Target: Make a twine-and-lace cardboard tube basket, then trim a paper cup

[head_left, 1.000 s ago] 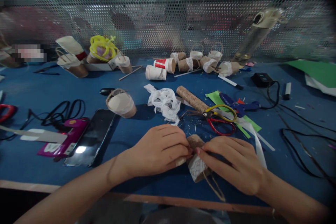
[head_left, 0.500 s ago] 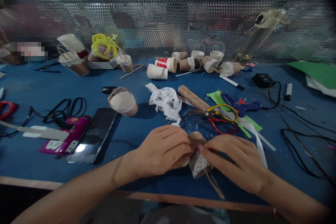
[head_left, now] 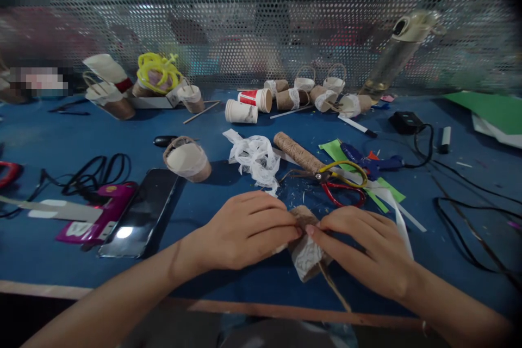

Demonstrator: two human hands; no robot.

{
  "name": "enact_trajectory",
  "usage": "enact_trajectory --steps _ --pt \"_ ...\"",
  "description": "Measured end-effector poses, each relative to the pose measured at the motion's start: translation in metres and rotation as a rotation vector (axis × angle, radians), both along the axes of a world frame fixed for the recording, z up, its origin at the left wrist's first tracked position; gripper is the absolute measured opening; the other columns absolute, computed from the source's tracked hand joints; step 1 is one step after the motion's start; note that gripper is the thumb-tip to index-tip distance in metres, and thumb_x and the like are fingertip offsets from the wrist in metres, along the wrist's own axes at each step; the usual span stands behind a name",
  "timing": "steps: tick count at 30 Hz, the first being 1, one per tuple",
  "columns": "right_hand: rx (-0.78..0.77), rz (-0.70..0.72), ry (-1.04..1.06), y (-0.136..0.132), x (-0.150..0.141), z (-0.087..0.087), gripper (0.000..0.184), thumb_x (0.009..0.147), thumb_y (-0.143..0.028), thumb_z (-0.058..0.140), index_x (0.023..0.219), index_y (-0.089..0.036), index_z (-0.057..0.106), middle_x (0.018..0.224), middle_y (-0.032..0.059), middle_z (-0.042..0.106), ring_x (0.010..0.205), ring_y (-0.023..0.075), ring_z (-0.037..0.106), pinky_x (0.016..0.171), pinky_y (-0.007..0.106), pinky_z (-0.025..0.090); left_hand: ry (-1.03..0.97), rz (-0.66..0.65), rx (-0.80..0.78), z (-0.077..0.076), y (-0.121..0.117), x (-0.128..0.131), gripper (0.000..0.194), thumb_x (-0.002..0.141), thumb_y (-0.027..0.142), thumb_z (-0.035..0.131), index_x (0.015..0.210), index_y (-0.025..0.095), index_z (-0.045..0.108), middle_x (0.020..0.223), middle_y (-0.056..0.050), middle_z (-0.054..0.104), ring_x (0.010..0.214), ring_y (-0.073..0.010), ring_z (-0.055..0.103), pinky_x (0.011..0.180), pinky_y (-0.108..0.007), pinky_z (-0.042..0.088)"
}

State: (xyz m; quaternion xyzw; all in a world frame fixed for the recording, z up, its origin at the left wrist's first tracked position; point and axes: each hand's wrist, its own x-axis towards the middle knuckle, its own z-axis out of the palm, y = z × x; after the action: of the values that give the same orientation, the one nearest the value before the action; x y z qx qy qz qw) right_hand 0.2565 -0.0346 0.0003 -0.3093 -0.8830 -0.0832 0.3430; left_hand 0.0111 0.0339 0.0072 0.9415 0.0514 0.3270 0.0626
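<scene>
Close to the table's front edge, a small brown paper-covered cup (head_left: 305, 257) with white lace round its rim lies on its side. A strand of twine (head_left: 336, 289) trails from its open end toward me. My left hand (head_left: 247, 232) has its fingers closed on the cup's left side. From the right, the thumb and fingers of my right hand (head_left: 362, 247) pinch the cup near the lace. Between the fingertips part of the cup is hidden. Just beyond the hands lie the scissors (head_left: 345, 198) with red and yellow handles, a roll of twine (head_left: 299, 153) and crumpled white lace (head_left: 256, 157).
Left of my hands are a phone (head_left: 141, 215), a purple glue gun (head_left: 101, 215) and a small handled basket (head_left: 190, 160). A blue glue gun (head_left: 375, 160) with its cord lies right. Paper cups (head_left: 242, 112) and several small baskets stand before the perforated metal screen (head_left: 228, 27).
The cup has turned slightly between my hands, so more of its lace side shows. Both hands keep their hold. The whole view has shifted a little.
</scene>
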Motion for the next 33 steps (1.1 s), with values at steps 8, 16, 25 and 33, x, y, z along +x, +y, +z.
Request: enact_trajectory --steps 8,16,25,33 --pt "0.034 0.023 -0.048 -0.001 -0.003 0.004 0.021 0.096 -0.008 0.050 0.099 -0.012 0.070 0.083 0.0056 0.071 0.079 0.0191 0.065 0.070 0.031 0.053 0.070 -0.034 0.054 0.011 0.000 -0.002 0.021 0.100 0.012 0.047 0.102 0.013 0.068 0.099 -0.009 0.079 0.091 -0.0201 0.072 0.085 -0.036 0.062" --pt "0.108 0.099 -0.098 -0.003 -0.006 0.009 0.021 0.093 -0.008 0.053 0.095 -0.010 0.074 0.085 0.0078 0.074 0.078 0.0205 0.068 0.070 0.034 0.058 0.154 -0.084 0.068 0.016 -0.002 -0.002 0.021 0.098 0.009 0.046 0.097 0.008 0.067 0.095 -0.010 0.076 0.087 -0.0212 0.069 0.087 -0.038 0.059" --pt "0.080 0.074 -0.092 -0.002 -0.005 0.006 0.025 0.096 -0.008 0.048 0.099 -0.012 0.072 0.085 0.0058 0.072 0.079 0.0192 0.067 0.069 0.033 0.056 0.216 0.010 0.074 0.010 -0.004 0.000 0.018 0.099 0.011 0.046 0.094 0.012 0.063 0.093 -0.009 0.072 0.086 -0.0197 0.065 0.091 -0.038 0.056" --pt "0.029 0.026 -0.029 -0.002 -0.001 0.005 0.022 0.098 -0.008 0.049 0.103 -0.013 0.070 0.086 0.0049 0.070 0.083 0.0173 0.065 0.073 0.030 0.054 0.142 0.024 -0.040 0.009 -0.002 0.001 0.008 0.098 0.013 0.050 0.097 0.014 0.058 0.092 -0.007 0.072 0.086 -0.0184 0.065 0.085 -0.033 0.056"
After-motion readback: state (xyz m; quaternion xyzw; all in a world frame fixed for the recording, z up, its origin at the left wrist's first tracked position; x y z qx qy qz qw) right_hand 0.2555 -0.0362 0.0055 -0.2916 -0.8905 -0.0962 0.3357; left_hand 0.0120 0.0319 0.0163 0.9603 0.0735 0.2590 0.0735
